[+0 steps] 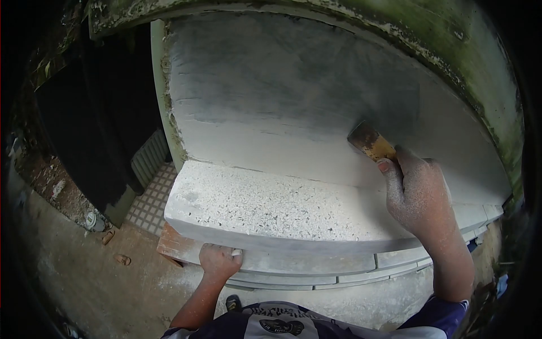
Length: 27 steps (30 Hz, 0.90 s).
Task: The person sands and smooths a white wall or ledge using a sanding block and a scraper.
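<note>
My right hand [415, 195], dusted white, grips the yellow, worn handle of a putty knife [371, 140]. Its dark, stained end lies against the wall [254, 79], near the border between a grey smeared patch and a smooth white coat. Below the wall juts a thick white slab [259, 203], its top speckled with dark flecks. My left hand [219, 261] is closed in a fist at the slab's front, over the reddish-brown board [179, 246] and pale layers beneath. A small whitish bit shows by its fingers, and I cannot tell what it is.
Stacked grey-white slabs [316, 265] run under the ledge. At left are a dark doorway panel [73, 130], a checkered tile floor [149, 198] and a sandal [122, 259]. A mossy green overhang [429, 39] curves above the wall.
</note>
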Motion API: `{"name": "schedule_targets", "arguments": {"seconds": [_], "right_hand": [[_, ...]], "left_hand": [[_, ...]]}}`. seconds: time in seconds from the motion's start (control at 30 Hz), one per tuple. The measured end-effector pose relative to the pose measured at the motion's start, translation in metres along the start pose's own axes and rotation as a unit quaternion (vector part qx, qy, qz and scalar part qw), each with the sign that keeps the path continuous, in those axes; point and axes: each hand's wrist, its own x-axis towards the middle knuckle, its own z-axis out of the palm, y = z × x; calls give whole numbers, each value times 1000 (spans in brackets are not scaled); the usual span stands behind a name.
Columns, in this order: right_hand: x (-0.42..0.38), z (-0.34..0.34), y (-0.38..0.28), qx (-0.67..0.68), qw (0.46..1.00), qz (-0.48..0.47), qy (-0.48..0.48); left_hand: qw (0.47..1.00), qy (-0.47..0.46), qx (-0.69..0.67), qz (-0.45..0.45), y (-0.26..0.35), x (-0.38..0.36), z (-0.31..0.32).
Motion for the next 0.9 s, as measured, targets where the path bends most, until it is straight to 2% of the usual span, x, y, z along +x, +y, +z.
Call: {"name": "schedule_targets", "arguments": {"seconds": [0.07, 0.17, 0.27, 0.33, 0.43, 0.47, 0.53, 0.57, 0.67, 0.77, 0.83, 0.9], "right_hand": [[6, 20, -20, -26, 996, -75, 49], [12, 13, -34, 15, 998, -66, 11], [2, 1, -27, 2, 999, -19, -26], [-10, -4, -10, -22, 999, 21, -24], [-11, -11, 0, -20, 998, 60, -26], [-9, -12, 2, -13, 997, 68, -26], [4, 3, -1, -23, 1000, -1, 13], [7, 8, -3, -30, 998, -35, 34], [-2, -4, -14, -24, 999, -23, -13], [-8, -14, -3, 5, 995, 85, -51], [-5, -10, -8, 0, 998, 46, -33], [-3, 2, -12, -1, 1000, -9, -10]], "left_hand": [[1000, -9, -2, 11, 1, -4, -2], [999, 22, -13, 25, -8, -6, 6], [999, 7, -30, 24, -9, -10, 5], [998, 2, -53, 24, -7, -3, 2], [998, 41, -39, 31, -1, 3, -3], [999, 25, -38, 20, -2, 3, 0], [999, -24, -35, 10, -6, -5, 0], [999, -15, -24, 22, -6, -6, -2], [1000, 14, -9, 25, -2, -2, 2], [1000, 2, -20, 21, -3, -5, -1], [998, 31, -18, 47, -4, 1, -1], [1000, -22, -18, 11, -6, -5, 1]]}}
